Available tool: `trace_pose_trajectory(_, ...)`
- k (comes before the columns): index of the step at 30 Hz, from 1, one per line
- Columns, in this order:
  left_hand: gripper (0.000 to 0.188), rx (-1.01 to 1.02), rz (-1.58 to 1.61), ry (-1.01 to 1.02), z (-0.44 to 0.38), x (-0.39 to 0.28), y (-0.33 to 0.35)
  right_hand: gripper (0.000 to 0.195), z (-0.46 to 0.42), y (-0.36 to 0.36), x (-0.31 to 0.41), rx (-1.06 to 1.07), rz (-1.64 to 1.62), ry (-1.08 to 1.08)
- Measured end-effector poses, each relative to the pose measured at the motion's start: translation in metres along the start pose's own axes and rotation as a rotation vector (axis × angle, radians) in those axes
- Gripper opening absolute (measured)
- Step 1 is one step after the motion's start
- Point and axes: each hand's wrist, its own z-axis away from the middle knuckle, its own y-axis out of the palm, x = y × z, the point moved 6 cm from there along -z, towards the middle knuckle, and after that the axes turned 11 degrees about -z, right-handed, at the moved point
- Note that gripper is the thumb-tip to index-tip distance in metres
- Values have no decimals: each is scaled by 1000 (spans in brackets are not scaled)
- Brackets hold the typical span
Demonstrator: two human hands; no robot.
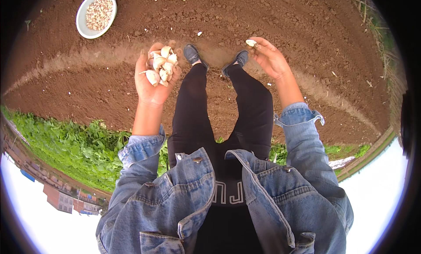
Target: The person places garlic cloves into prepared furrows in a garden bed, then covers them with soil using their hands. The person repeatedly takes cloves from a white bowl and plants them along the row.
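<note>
Cupped palm up, my left hand (151,89) holds a small heap of garlic cloves (162,65), several of them with papery skin. Its fingers curl around the far side of the heap. My right hand (271,61) is held out to the right, above the soil. Between its thumb and fingertips it pinches one pale garlic clove (251,42). Both hands are apart, one on each side of my shoes (194,54). A white basin (80,19) with many garlic cloves (99,13) in it rests on the ground at the far left.
Brown tilled soil (296,20) lies ahead and around my feet. A single white clove-like piece (199,34) lies beyond my shoes, with more small pale bits scattered about. Green leafy plants (79,148) grow behind me on the left. Dry grass (388,56) edges the right side.
</note>
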Motion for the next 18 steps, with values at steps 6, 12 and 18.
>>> trace_pose_trajectory(6, 39, -7, 38, 142, -62, -34, -101, 21, -139, -57, -71, -128, 436, 106)
trace_pose_trajectory(12, 41, -42, 121, 250, -117, -44, -226, 20, -283, -124, -175, -142, 955, 61)
trace_pose_trajectory(18, 36, -81, 138, 294, -178, -46, -315, 18, -399, -174, -258, -49, 1369, -92)
